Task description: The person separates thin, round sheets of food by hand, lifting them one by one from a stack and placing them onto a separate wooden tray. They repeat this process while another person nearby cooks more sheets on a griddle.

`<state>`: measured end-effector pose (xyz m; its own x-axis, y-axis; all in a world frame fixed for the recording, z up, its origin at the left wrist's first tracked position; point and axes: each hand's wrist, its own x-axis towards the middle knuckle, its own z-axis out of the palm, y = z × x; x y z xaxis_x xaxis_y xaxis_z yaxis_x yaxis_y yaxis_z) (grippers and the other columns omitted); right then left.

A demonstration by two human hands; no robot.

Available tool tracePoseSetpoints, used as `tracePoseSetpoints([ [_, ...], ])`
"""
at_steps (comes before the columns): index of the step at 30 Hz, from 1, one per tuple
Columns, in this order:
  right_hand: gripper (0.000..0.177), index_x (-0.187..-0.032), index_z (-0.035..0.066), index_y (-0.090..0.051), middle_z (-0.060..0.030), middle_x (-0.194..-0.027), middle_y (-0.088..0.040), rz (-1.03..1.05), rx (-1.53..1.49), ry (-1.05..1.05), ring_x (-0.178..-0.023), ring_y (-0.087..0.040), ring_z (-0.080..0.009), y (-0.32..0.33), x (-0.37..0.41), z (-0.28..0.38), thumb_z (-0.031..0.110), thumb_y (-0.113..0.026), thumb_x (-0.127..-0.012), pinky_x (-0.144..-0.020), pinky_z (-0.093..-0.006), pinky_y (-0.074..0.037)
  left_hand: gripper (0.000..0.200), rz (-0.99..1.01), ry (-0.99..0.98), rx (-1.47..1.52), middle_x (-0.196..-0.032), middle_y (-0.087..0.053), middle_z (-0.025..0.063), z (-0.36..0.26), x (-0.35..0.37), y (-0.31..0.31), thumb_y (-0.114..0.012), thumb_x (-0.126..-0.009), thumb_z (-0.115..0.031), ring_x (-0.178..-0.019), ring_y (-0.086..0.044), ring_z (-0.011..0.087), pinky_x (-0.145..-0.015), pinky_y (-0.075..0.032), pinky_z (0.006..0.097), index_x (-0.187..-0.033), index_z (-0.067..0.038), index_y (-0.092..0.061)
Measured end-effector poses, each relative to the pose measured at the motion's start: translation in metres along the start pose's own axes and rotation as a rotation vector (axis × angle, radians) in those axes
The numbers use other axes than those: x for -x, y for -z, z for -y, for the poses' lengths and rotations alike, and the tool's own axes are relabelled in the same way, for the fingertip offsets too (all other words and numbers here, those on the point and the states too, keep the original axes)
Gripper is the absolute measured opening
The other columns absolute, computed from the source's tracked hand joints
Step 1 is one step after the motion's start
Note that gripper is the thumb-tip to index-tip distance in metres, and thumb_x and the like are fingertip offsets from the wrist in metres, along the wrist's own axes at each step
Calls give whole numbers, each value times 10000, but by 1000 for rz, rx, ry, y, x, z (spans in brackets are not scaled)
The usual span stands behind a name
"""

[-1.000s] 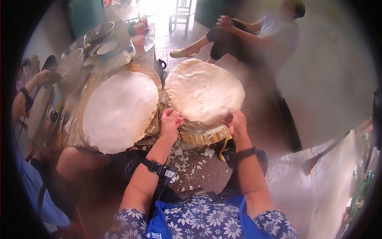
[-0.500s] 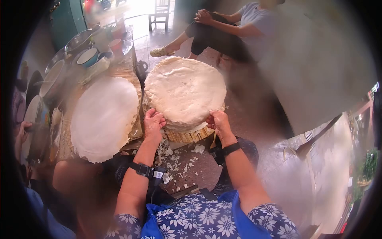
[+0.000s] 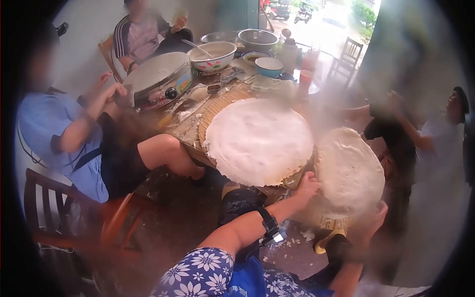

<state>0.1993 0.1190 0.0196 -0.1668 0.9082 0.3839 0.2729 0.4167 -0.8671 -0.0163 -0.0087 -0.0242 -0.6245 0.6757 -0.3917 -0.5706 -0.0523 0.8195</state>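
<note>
From where I stand, the wearer's floral sleeve (image 3: pixel 198 272) and blue apron (image 3: pixel 246 281) are nearest, with a strapped device (image 3: pixel 271 229) on the left forearm. The left hand (image 3: pixel 308 184) has its fingers bent at the near left edge of the pale round stack (image 3: pixel 350 171); I can't tell whether they pinch it. The right hand (image 3: pixel 377 219), blurred, is by the stack's near right edge, and its grip I can't make out either.

The stack sits on a slatted base (image 3: pixel 332 222), with white scraps (image 3: pixel 282 253) on the floor below it. Left of the stack, a broad white sheet (image 3: pixel 257 141) lies on a slatted mat (image 3: pixel 207 128) on the counter (image 3: pixel 184 129). Farther left of the stack, a person in blue (image 3: pixel 67 119) sits by a round electric pan (image 3: pixel 161 74).

Beyond the stack, toward the counter's far end, are a red cup (image 3: pixel 305 79), a blue bowl (image 3: pixel 269 67), a flowered basin (image 3: pixel 213 57) with a spoon (image 3: pixel 197 47) in it, and a metal bowl (image 3: pixel 258 40). Well beyond the stack stands a wooden chair (image 3: pixel 350 53), near the bright doorway.
</note>
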Motion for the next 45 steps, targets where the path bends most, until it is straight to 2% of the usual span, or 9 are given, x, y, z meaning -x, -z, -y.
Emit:
tracePoseSetpoints([
  [4, 358, -1193, 28, -507, 0, -666, -482, 458, -160, 53, -576, -435, -74, -58, 14, 125, 6, -556, -839, -541, -222, -388, 491, 179, 86, -71, -898, -475, -18, 6, 4, 15, -665, -753, -66, -669, -505, 85, -549, -435, 222, -1175, -88, -414],
  [6, 471, -1265, 29, -464, -11, -676, -531, 676, -166, 145, -612, -480, -72, -86, 14, 144, -12, -583, -810, -577, -218, -416, 380, 305, -83, -302, -821, -508, -12, 37, -8, 20, -676, -757, -100, -649, -524, 89, -538, -437, 228, -1086, -78, -488],
  [8, 536, -1296, 40, -443, -37, -667, -547, 845, -97, 428, -600, -513, -100, -125, 26, 198, 10, -607, -787, -583, -249, -445, 282, 516, -82, -255, -733, -533, -18, 49, 1, 33, -669, -758, -107, -601, -519, 82, -504, -421, 233, -1005, -74, -538],
  [17, 632, -1340, 59, -394, -67, -680, -566, 1008, 33, 382, -566, -571, -145, -215, 6, 218, 113, -601, -745, -548, -275, -477, 209, 713, -76, -357, -738, -475, -25, 30, 39, 65, -599, -667, -40, -684, -444, 77, -585, -389, 254, -866, -43, -533],
  [21, 497, -1213, 42, -516, -105, -668, -586, 980, 117, 392, -595, -572, -211, -227, 13, 214, 90, -649, -736, -598, -324, -474, 181, 802, -132, -539, -756, -515, -8, 19, 43, 79, -609, -701, -91, -705, -480, 94, -625, -423, 265, -857, -38, -535],
  [24, 397, -1111, 44, -583, -115, -691, -601, 926, 313, 485, -641, -594, -250, -232, 8, 184, 119, -646, -726, -626, -351, -477, 60, 774, -167, -497, -544, -478, 3, 2, 61, 75, -572, -704, -69, -510, -476, 100, -453, -384, 268, -669, -21, -581],
  [30, 301, -1002, 43, -625, -128, -742, -615, 796, 234, 528, -701, -610, -272, -219, -2, 131, 150, -620, -721, -666, -374, -480, 227, 912, -124, -584, -786, -577, 16, -19, 67, 74, -577, -760, -138, -717, -521, 81, -602, -453, 265, -943, -5, -561],
  [42, 258, -935, 51, -622, -133, -798, -612, 607, 496, 499, -823, -594, -299, -192, 5, 128, 153, -603, -699, -742, -396, -460, 406, 913, 11, -483, -868, -566, 21, -12, 58, 73, -589, -740, -154, -703, -530, 100, -592, -459, 247, -1093, 35, -526],
  [45, 246, -926, 58, -626, -131, -757, -624, 734, 207, 435, -767, -610, -292, -198, -7, 98, 161, -613, -704, -704, -389, -473, 407, 890, -37, -475, -883, -572, 37, -14, 57, 73, -585, -741, -160, -762, -537, 116, -640, -465, 262, -1094, 35, -531],
])
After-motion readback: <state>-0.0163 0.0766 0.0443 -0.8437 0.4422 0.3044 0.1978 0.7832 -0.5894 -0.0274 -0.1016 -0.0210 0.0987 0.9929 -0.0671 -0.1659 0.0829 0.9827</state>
